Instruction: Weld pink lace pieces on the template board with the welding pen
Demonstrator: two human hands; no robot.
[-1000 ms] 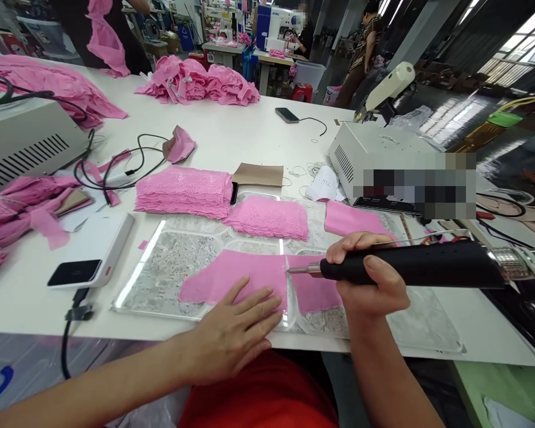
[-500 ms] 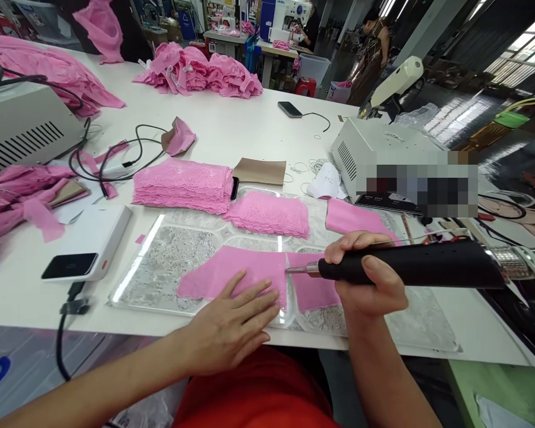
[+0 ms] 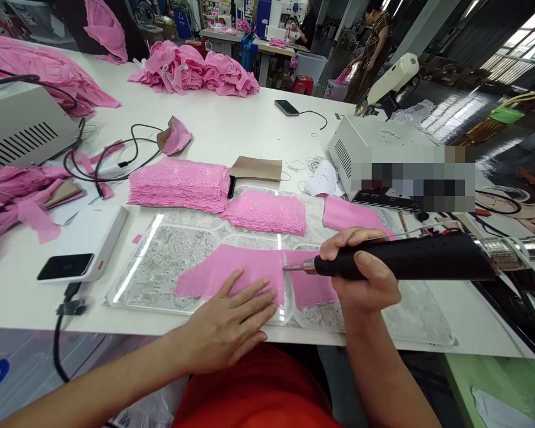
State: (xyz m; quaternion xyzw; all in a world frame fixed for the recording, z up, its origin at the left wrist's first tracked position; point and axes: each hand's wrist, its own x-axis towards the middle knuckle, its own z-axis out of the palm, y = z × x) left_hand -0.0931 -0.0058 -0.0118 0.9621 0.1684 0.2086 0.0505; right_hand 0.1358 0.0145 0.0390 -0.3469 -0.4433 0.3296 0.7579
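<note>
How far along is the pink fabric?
Looks done: a gap parts the left pink piece from the right pink piece. In hand: the left hand lies flat on the first; the right hand holds the black tool, tip at the gap. Possibly left: the lacy stacks behind, though they may be finished.

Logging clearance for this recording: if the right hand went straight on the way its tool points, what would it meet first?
The pink piece under the left hand, whose edge lies right at the tool tip; next, probably that hand's index finger. The tip's height is unclear.
</note>
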